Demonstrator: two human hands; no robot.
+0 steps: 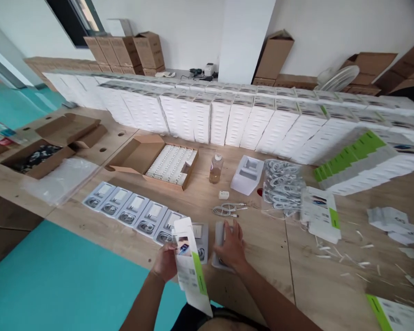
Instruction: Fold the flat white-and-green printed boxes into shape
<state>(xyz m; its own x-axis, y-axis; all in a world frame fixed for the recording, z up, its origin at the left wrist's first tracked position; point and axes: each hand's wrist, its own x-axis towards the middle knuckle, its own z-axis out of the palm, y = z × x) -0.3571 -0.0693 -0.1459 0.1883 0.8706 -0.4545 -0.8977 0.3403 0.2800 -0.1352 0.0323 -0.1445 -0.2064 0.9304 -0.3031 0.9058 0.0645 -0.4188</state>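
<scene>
Left hand: we are gripping with our left hand (165, 262) a flat white cardboard sleeve with green stripe (191, 266), at the near edge of the wooden table (262, 239).
Right hand: our right hand (230, 246) is pressing, fingers spread, on a grey plastic tray (218, 234), just right of the sleeve.

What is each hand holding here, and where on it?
The left hand grips a white carton sleeve with a green stripe by its left edge. The right hand rests on a tray, not lifting it.
</scene>
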